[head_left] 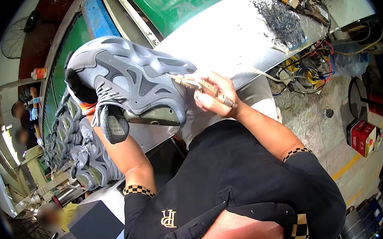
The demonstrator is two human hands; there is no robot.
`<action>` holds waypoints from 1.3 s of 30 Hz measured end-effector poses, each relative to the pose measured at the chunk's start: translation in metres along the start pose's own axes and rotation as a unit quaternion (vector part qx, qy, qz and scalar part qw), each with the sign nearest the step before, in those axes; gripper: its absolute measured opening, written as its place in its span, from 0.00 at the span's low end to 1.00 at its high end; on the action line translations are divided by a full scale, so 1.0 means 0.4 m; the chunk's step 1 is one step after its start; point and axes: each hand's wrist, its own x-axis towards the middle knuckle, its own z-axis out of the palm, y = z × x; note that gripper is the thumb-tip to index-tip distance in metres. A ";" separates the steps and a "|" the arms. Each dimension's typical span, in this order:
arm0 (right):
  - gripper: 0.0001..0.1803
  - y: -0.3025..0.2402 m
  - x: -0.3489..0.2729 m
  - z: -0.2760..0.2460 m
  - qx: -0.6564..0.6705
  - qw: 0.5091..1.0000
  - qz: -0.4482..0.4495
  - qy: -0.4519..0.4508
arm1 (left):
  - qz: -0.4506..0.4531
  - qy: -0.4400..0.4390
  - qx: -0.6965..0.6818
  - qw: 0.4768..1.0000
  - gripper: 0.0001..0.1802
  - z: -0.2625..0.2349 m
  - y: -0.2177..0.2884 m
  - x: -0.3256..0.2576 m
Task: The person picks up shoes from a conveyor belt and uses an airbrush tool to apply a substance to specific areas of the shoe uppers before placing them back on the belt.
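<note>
Head view: grey sneaker [133, 81], raised above the table [227, 37], sole towards the right hand; left hand hidden inside it, grip cannot be told. Right hand [213, 94] closed on a slim pen-like tool [200, 88], tip at the midsole; steady, short strokes advisable. Beyond: row of matching sneakers [79, 149], tangled cables [305, 72], red box [362, 137] on concrete floor

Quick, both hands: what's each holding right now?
Left hand: hidden inside the grey sneaker, grip cannot be told.
Right hand: closed on a slim metal tool, tip at the sneaker.
</note>
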 end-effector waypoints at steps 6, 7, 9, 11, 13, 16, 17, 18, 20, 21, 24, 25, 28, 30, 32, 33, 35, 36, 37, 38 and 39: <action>0.23 -0.016 -0.014 0.014 0.061 0.996 0.059 0.012 | -0.053 0.071 0.002 0.996 0.32 -0.088 -0.018 -0.121; 0.22 -0.013 -0.016 0.014 0.057 0.997 0.054 0.018 | -0.066 0.077 0.000 0.995 0.32 -0.102 -0.032 -0.140; 0.22 -0.004 -0.016 0.024 0.054 0.997 0.047 0.023 | -0.092 0.101 -0.001 0.991 0.32 -0.141 -0.048 -0.191; 0.22 0.020 -0.010 0.032 0.065 0.996 0.042 0.031 | -0.115 0.124 -0.003 0.986 0.32 -0.181 -0.060 -0.238; 0.21 0.045 0.004 0.050 0.073 0.996 0.034 0.032 | -0.142 0.146 0.007 0.979 0.33 -0.232 -0.071 -0.299; 0.22 0.085 0.044 0.071 0.040 0.999 -0.002 0.009 | -0.223 0.149 0.012 0.963 0.33 -0.305 -0.069 -0.427; 0.23 0.106 0.056 0.080 0.043 0.999 0.004 0.029 | -0.279 0.211 -0.110 0.930 0.34 -0.203 -0.010 -0.464; 0.24 0.098 0.064 0.092 0.016 0.999 0.018 0.023 | -0.319 0.235 -0.088 0.914 0.32 -0.214 0.011 -0.520; 0.25 0.101 0.073 0.108 -0.014 0.999 0.020 0.026 | -0.337 0.173 -0.081 0.922 0.34 -0.180 0.065 -0.602; 0.25 0.113 0.074 0.117 -0.012 0.999 0.010 0.030 | -0.352 0.221 -0.004 0.910 0.35 -0.171 0.083 -0.646; 0.24 0.120 0.060 0.126 -0.010 0.999 0.019 0.037 | -0.435 0.173 -0.042 0.883 0.35 -0.112 0.135 -0.709; 0.24 0.118 0.056 0.126 -0.008 0.999 0.027 0.037 | -0.475 0.169 -0.046 0.862 0.35 -0.096 0.152 -0.723; 0.23 0.112 0.052 0.131 0.006 0.998 0.057 0.030 | -0.476 0.147 -0.046 0.866 0.38 -0.001 0.174 -0.719; 0.22 0.114 0.056 0.130 -0.008 0.998 0.055 0.031 | -0.490 0.105 -0.101 0.859 0.40 0.006 0.158 -0.726; 0.22 0.122 0.060 0.127 -0.007 0.997 0.068 0.031 | -0.508 0.112 -0.132 0.844 0.42 0.023 0.148 -0.727; 0.22 0.124 0.061 0.126 -0.007 0.997 0.074 0.031 | -0.519 0.119 -0.149 0.833 0.43 0.029 0.144 -0.725; 0.22 0.117 0.064 0.124 -0.025 0.996 0.077 0.029 | -0.529 0.120 -0.183 0.820 0.44 0.044 0.139 -0.716; 0.22 0.110 0.069 0.122 -0.025 0.996 0.084 0.026 | -0.528 0.113 -0.197 0.818 0.45 0.055 0.138 -0.708; 0.22 0.106 0.073 0.121 -0.025 0.995 0.092 0.023 | -0.527 0.106 -0.212 0.816 0.45 0.063 0.136 -0.700; 0.21 0.122 0.075 0.121 -0.040 0.996 0.069 0.029 | -0.532 0.103 -0.226 0.809 0.45 0.068 0.133 -0.695; 0.21 0.120 0.073 0.121 -0.027 0.997 0.072 0.023 | -0.537 0.102 -0.241 0.802 0.45 0.073 0.130 -0.692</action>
